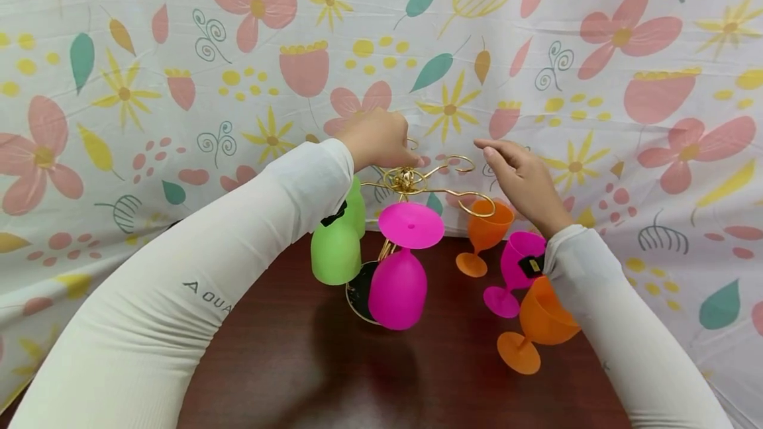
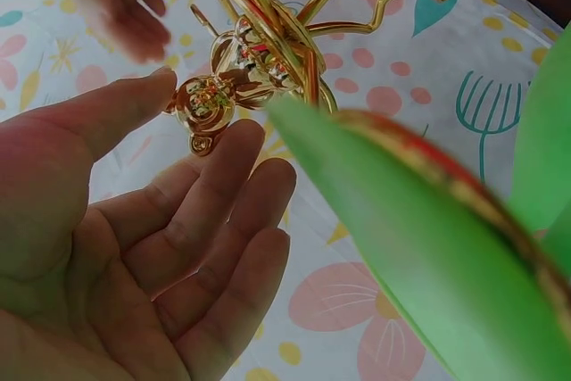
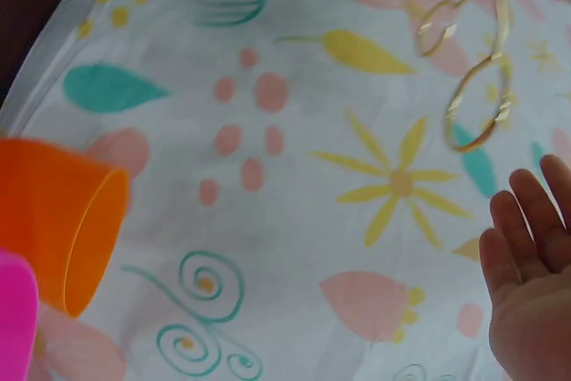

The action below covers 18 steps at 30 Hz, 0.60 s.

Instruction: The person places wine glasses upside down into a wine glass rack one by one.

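Fingers of my left hand (image 2: 134, 247) lie straight and loose, palm open, cupped just under the knotted gold hub of the wire goblet rack (image 1: 411, 181); in the head view that hand sits at the top centre of the frame, at the rack's crown, holding nothing. My right hand (image 1: 521, 181) hovers a little right of centre, fingers stretched flat toward one of the curled gold arms, also holding nothing and, as far as I can tell, not quite touching the wire.

Outward from there, the rack stands on the dark wooden table (image 1: 286, 363) in the middle of the picture. Hanging upside down from it are a pink goblet (image 1: 398, 286) at centre and a green goblet (image 1: 336, 250) to its left; a second green one seems to hang behind that, though my sleeve hides most of it, so I would not swear to it.

I judge the hanging about half done. Three goblets are not hung on the rack, right of centre: an orange goblet (image 1: 485, 230) nearest the rack, another pink goblet (image 1: 515, 270) below it, and a second orange goblet (image 1: 536, 326) tipped over at lower right. The flowered cloth (image 1: 179, 51) fills the upper frame.
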Motion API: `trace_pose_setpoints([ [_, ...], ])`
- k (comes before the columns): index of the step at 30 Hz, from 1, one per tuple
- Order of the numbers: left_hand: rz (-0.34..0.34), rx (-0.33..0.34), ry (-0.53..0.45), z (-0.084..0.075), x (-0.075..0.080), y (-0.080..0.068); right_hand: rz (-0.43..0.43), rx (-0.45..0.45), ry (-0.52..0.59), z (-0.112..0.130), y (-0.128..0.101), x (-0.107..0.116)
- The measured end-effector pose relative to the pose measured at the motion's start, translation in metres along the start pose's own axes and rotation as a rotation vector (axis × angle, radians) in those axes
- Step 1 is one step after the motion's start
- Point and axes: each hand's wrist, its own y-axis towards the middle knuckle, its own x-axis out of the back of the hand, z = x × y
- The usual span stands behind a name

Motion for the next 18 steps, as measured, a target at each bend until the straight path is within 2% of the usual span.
trace_pose_setpoints([
  [4,0.007,0.008,-0.011,0.001,0.000,0.002,0.150,-0.067,0.040,-0.004,0.015,-0.002],
  [7,0.012,0.011,-0.019,0.001,0.000,0.003,0.223,-0.094,0.081,-0.007,0.023,-0.008],
  [12,-0.002,0.007,-0.034,-0.001,-0.002,0.005,0.254,-0.099,0.127,-0.012,0.031,-0.020],
  [18,-0.017,-0.020,-0.100,-0.003,-0.005,0.009,0.256,-0.023,0.159,-0.017,0.035,-0.030],
])
